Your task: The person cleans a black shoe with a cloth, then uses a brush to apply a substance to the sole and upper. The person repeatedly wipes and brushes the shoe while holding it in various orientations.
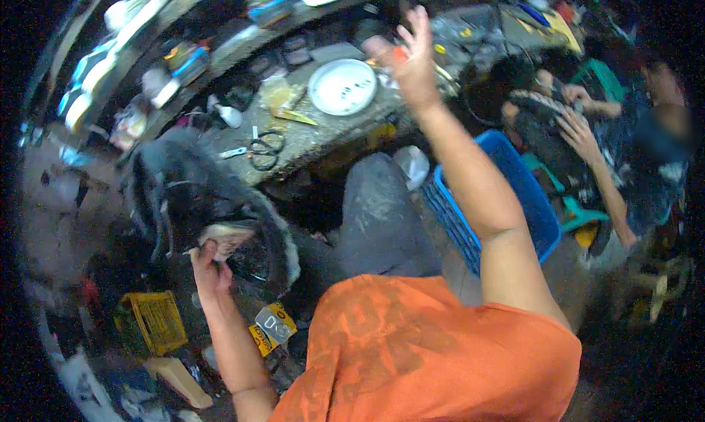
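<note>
My left hand is closed on a pale flap or lining at the opening of a dark bag, which looks like a backpack and rests by my left leg. My right hand is raised over the far side of the work ledge, its fingers spread and smeared by motion. A small orange spot shows at its palm; whether that is in the hand or behind it is unclear. Left of this hand lies a round white plate with small dark bits on it. Black-handled scissors lie nearer, at the ledge's front edge.
A blue plastic basket stands below my right arm. At the right, another person's hands work on a dark item. A yellow crate and a yellow-and-grey package lie at lower left. Cluttered shelves run along the back.
</note>
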Available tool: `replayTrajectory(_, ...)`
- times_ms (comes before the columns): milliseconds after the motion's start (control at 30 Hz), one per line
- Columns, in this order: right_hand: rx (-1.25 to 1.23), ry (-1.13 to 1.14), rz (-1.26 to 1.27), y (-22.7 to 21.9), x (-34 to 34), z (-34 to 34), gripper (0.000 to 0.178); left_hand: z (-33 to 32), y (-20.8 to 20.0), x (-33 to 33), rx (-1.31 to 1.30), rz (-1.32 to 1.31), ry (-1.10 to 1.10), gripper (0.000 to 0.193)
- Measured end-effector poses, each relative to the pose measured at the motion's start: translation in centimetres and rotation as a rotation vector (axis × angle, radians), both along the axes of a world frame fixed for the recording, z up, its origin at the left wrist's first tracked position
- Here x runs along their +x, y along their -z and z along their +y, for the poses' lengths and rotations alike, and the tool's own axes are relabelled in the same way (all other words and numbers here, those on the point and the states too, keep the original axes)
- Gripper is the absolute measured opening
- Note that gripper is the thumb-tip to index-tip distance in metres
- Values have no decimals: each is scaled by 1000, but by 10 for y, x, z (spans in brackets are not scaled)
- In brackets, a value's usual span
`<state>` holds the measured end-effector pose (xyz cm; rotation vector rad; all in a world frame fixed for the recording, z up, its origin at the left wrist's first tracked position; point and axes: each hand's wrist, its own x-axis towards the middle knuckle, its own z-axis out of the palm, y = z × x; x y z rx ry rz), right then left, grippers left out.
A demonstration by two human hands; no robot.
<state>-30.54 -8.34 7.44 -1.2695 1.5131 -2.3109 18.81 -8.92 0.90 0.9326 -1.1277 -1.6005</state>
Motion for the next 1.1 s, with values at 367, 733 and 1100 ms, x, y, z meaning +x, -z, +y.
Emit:
replayTrajectory(367,277,-1325,520,-62,26,-11,113,-54,-15,-95,525,45,548,95)
replayTrajectory(733,758,-1158,286,-17,-2,63,83,-23,-11,-153,398,-157,1169,134)
replayTrajectory(1100,-268,-679,-840,22,-23,93,46,12,-33,-228,350,1066,1198,107)
